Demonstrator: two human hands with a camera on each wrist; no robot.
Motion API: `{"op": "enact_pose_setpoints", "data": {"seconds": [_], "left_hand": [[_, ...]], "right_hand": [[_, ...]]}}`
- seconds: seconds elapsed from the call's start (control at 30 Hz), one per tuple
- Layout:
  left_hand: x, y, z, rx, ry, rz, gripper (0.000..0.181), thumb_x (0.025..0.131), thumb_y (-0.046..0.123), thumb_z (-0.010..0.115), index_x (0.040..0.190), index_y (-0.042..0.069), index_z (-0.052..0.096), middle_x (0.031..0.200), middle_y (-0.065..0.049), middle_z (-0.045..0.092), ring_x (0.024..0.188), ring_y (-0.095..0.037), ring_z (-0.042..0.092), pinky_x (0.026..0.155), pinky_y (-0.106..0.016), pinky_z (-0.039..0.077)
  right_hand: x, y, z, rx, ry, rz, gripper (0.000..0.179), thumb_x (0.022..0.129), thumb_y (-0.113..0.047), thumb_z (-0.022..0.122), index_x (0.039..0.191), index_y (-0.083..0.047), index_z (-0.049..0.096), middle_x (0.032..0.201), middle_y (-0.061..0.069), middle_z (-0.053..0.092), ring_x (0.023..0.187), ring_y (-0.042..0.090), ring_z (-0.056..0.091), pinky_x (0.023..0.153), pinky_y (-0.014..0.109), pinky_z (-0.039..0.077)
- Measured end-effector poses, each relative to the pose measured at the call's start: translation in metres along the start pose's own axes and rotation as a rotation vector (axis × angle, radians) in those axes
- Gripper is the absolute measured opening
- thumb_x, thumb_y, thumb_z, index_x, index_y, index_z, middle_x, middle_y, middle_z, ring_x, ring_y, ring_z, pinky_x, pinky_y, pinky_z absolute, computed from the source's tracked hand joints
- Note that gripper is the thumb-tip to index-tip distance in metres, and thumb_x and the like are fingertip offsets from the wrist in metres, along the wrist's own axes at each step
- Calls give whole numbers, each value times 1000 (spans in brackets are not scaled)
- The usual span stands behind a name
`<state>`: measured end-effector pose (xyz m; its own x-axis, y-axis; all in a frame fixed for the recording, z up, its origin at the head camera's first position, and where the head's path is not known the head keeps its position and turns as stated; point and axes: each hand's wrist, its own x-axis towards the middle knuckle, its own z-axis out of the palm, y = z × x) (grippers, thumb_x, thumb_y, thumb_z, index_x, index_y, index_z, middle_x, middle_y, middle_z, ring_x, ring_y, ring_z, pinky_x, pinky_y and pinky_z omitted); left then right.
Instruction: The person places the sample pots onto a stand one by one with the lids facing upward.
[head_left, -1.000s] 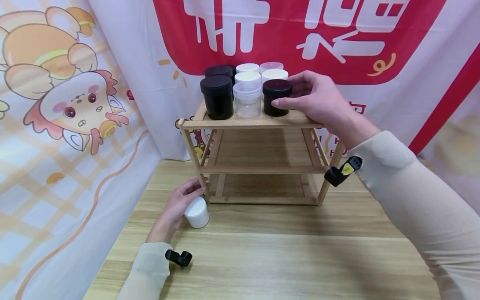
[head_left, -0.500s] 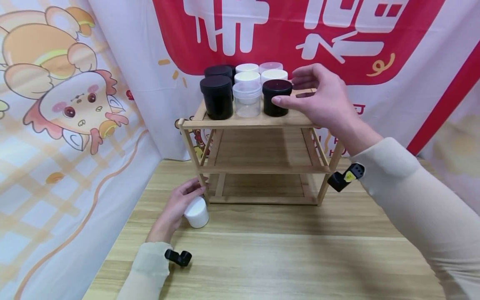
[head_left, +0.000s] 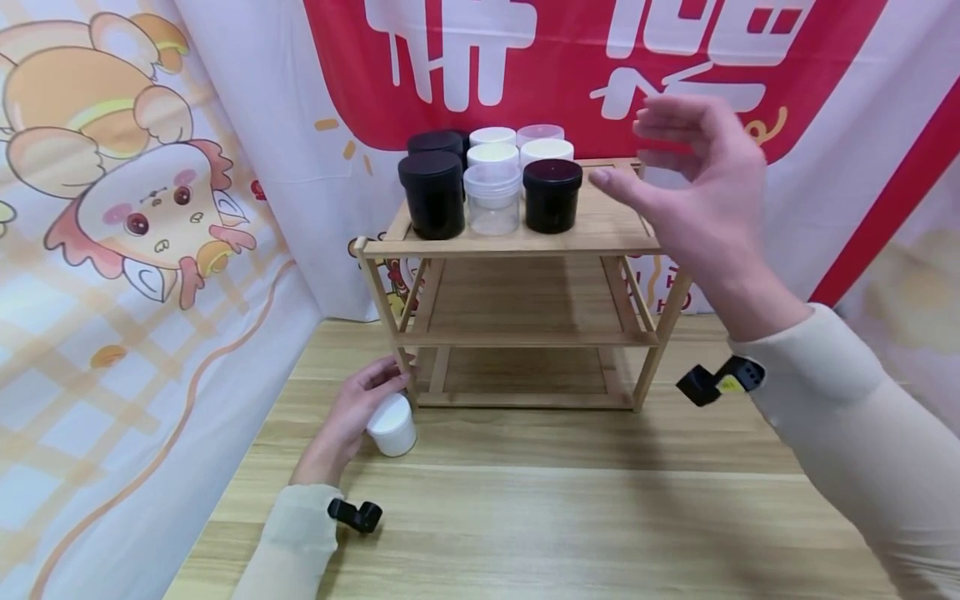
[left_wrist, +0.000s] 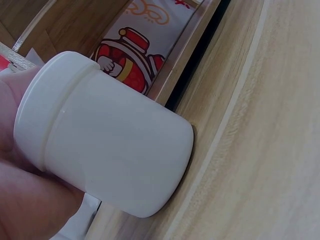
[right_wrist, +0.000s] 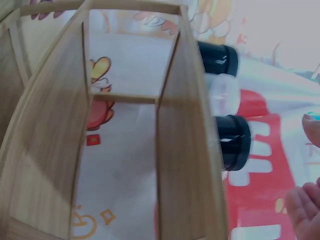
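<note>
At the front left leg of the wooden rack (head_left: 517, 245), my left hand (head_left: 358, 412) holds the leg, thumb in front and fingertips partly hidden behind it. A white lidded jar (left_wrist: 120, 135) stands upright on the table close against this hand, its lid beside the palm in the left wrist view. My right hand (head_left: 708, 183) is raised at the rack's right end with fingers spread and nothing in it. Left of it on the top shelf stands a short black jar (head_left: 552, 200), apart from the hand. Beside that are a clear jar (head_left: 493, 204) and a taller black jar (head_left: 432, 200).
Behind the front row on the top shelf are more black, white and clear jars, such as a white jar (head_left: 547, 150). The rack's middle shelf (head_left: 517, 296) lies below. Printed cloth (head_left: 247, 125) hangs behind and left of the wooden table (head_left: 540, 517).
My right hand has let go of the short black jar and moved away to the right and up, its fingers opening. The left hand, the white jar and the rack have stayed put.
</note>
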<state>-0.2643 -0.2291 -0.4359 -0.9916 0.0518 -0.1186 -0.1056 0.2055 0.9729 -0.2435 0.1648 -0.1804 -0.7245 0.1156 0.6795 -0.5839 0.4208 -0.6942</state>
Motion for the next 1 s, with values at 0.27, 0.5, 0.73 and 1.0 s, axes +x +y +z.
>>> {"op": "enact_pose_setpoints", "data": {"seconds": [0.27, 0.5, 0.73, 1.0], "left_hand": [[0, 1, -1, 6, -8, -2, 57, 105, 27, 70, 158, 13, 53, 156, -15, 59, 140, -31, 57, 110, -34, 45], [-1, 1, 0, 13, -12, 12, 57, 106, 27, 69, 158, 14, 53, 155, -16, 59, 140, -32, 57, 110, -32, 45], [-1, 1, -1, 2, -9, 6, 56, 105, 28, 70, 158, 14, 54, 155, -15, 61, 140, -33, 57, 112, -35, 45], [1, -1, -1, -3, -15, 24, 55, 106, 27, 69, 157, 14, 54, 155, -16, 61, 140, -33, 59, 110, -32, 48]], "right_hand": [[-30, -2, -12, 251, -30, -94, 46, 88, -2, 86, 131, -6, 71, 124, 5, 77, 114, 19, 74, 99, 19, 59], [-61, 16, -10, 357, -222, 23, 45, 90, 0, 84, 134, -5, 72, 124, 8, 78, 112, 20, 76, 96, 20, 61], [-90, 35, 8, 361, -381, 160, 45, 91, -3, 85, 133, -4, 71, 127, 8, 78, 112, 20, 78, 96, 26, 62], [-128, 70, 53, 432, -507, 289, 49, 85, 0, 88, 130, -1, 70, 129, 17, 75, 113, 20, 78, 97, 33, 64]]}}
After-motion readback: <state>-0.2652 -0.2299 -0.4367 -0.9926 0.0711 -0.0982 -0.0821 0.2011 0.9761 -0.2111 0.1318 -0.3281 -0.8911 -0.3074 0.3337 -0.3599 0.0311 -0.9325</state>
